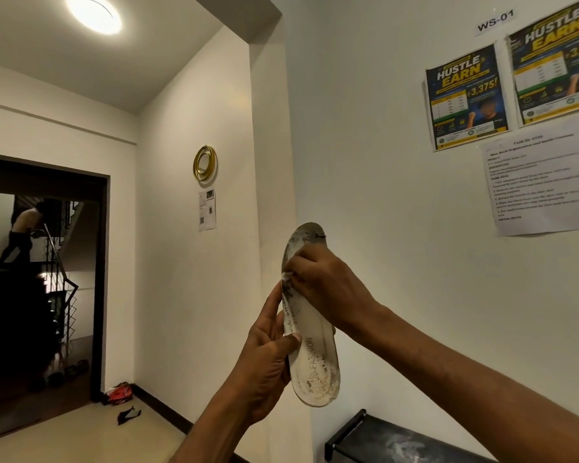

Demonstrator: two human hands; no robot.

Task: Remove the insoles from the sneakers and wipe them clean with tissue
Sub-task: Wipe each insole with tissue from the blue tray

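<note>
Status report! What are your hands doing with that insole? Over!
Left hand grips insole, held upright. Right hand pinches tissue, pressed on insole's dirty upper part. Nothing in the way.

I count two hands, my left hand [264, 372] and my right hand [325, 282], with one insole [311, 359] and one tissue [286, 275] between them. On the right wall are two posters, the left poster [467, 95] and the right poster [555, 61], plus one sheet [538, 182] and one label [495, 20]; on the far wall, one gold ring [205, 163] and one paper [207, 210]. There is one lamp [94, 13], one rack [398, 442] near right, two things on the left floor, one red bundle [119, 392] and one black scrap [127, 415], and one person [24, 232] far left.
</note>
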